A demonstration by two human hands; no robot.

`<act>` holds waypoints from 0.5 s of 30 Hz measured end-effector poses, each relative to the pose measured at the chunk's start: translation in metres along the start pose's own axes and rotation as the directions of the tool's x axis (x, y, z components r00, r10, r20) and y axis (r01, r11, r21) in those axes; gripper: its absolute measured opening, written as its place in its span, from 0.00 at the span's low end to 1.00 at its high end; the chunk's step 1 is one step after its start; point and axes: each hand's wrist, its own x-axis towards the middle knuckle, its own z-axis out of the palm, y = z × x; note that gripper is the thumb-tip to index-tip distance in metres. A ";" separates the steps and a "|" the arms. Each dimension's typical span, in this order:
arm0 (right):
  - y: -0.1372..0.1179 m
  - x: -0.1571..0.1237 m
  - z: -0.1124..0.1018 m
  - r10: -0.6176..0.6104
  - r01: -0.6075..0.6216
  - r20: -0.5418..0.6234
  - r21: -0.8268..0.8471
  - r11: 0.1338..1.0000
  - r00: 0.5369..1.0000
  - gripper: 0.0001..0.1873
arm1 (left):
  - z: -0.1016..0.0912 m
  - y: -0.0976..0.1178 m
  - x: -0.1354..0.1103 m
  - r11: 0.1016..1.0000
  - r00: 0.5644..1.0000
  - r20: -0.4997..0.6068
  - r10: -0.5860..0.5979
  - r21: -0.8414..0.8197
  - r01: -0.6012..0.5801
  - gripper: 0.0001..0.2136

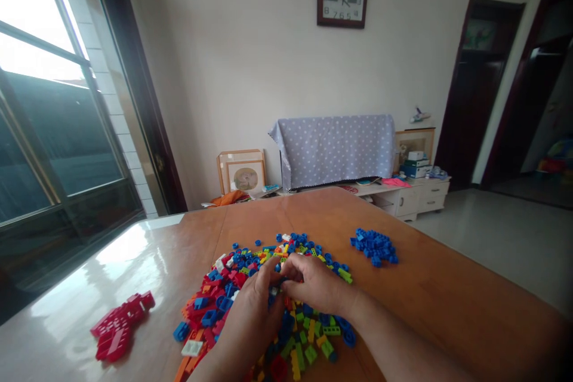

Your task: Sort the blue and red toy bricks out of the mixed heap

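Both of my hands meet over the middle of a large heap of mixed toy building bricks (210,317) in red, blue, green, yellow, orange and white. My left hand (256,303) is closed, thumb and fingers brought together just above the bricks. Close against it from the right, my right hand (316,282) is also closed, its fingertips pinched near the left fingertips. Whatever lies between the fingers is hidden or too small to name.
To the left, a cluster of red bricks (120,327) lies on the brown wooden table (447,298). A separate pile of blue bricks (375,246) sits right of the heap. Behind the table are a low white cabinet (408,203) and a polka-dot cloth (335,149) draped over something.
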 end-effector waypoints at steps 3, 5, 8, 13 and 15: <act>0.015 0.005 -0.021 0.035 -0.048 -0.085 -0.153 0.987 0.996 0.08 | -0.002 -0.002 -0.001 0.999 0.999 -0.022 -0.035 0.028 0.036 0.30; 0.032 0.007 -0.044 0.114 -0.187 -0.227 -0.332 0.925 0.967 0.09 | -0.004 -0.006 -0.002 0.996 0.999 -0.037 -0.039 0.077 0.042 0.29; 0.062 0.005 -0.083 0.235 -0.407 -0.396 -0.435 0.803 0.888 0.08 | -0.008 -0.012 -0.002 0.991 0.999 -0.042 -0.022 0.131 0.027 0.25; 0.102 -0.006 -0.121 0.384 -0.594 -0.491 -0.400 0.698 0.782 0.04 | -0.013 -0.016 0.000 0.987 0.999 -0.048 -0.005 0.163 0.013 0.23; 0.109 -0.006 -0.125 0.397 -0.620 -0.517 -0.384 0.684 0.758 0.05 | -0.015 -0.016 0.000 0.983 0.998 -0.061 -0.015 0.179 0.026 0.22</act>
